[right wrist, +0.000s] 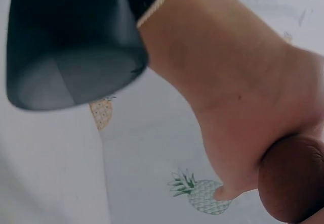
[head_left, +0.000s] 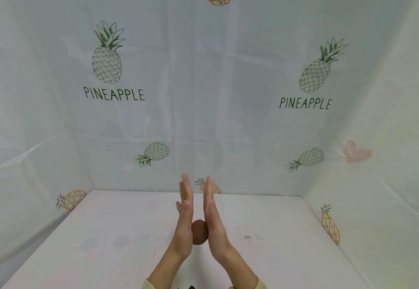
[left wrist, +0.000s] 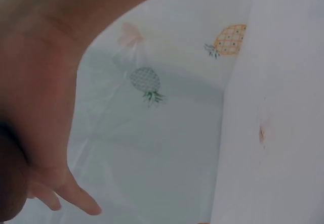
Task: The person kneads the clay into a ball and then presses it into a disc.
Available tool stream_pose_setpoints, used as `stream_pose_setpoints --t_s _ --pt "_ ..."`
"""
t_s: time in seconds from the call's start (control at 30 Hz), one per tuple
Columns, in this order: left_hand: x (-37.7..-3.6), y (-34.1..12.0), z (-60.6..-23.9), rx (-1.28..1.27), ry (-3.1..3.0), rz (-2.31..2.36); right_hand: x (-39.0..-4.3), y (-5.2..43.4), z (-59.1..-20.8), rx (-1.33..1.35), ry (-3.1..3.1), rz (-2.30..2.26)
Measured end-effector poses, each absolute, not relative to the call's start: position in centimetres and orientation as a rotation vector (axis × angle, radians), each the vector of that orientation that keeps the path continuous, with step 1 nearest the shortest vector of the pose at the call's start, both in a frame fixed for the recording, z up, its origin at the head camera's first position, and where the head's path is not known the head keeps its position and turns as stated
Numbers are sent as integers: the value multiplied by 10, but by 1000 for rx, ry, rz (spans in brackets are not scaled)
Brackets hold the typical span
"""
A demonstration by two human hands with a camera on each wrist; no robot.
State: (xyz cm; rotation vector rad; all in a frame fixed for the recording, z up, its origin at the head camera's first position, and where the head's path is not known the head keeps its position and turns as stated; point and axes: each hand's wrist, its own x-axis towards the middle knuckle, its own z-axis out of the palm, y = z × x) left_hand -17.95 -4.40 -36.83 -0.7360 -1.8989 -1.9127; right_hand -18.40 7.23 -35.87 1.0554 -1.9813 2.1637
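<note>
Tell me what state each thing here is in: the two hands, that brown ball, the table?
Left hand: fingers straight, palm pressed flat against the ball.
Right hand: fingers straight, palm pressed on the ball's other side.
Ball: brown, round, squeezed between both palms, lifted off the table.
Table: white covered top, faintly stained, nothing resting on it in view.

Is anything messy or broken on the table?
Nothing looks broken or spilled. The table only has faint smudges, one small brownish mark right of the hands. The left hand and right hand press a brown ball between flat palms.
</note>
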Motion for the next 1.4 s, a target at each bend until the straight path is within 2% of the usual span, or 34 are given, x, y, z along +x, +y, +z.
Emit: stream_pose_setpoints --t_s 0.3,0.63,1.1,1.4 --pt "-185 -42 -373 -736 -1911 -1918 -174 77 -349 1069 -1944 2152" --pt "-179 -27 -381 -764 -1930 -1930 -179 90 -339 1044 -1892 2143" --pt "-173 -25 -379 -796 -1937 -1900 -195 89 -349 964 -1906 2174" --pt "-177 -36 -372 -759 -1915 -1927 -189 77 -358 1017 -1967 2154"
